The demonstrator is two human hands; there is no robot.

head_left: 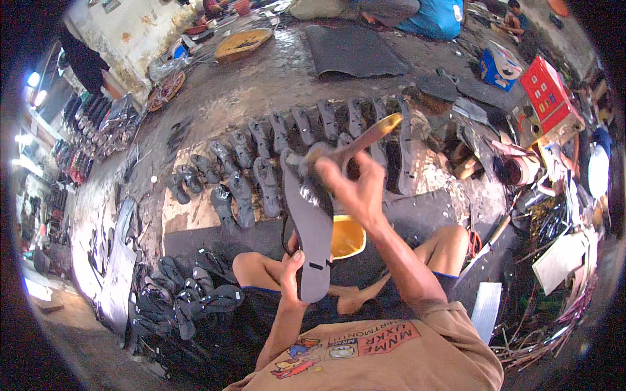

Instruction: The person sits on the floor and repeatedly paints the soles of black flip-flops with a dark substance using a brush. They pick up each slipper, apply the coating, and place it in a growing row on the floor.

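My left hand (291,277) grips a long dark grey sandal sole (312,238) by its lower end, thumb on the near face. The sole stands tilted upright before me, with small black slots near its lower end and a shiny patch higher up. My right hand (357,192) is closed around a flat brown-handled brush (365,138) with a yellow-stained handle end. Its working end is blurred at the sole's upper part, so whether it touches cannot be made out. Just right of the sole, a yellow open container (347,238) sits between my legs, partly hidden.
Rows of dark sandals (266,186) lie on a board ahead. A sandal pile (186,287) is at the near left. A red box (544,94), offcuts and strips (554,215) crowd the right. A dark sheet (352,52) and other people (430,19) are farther back.
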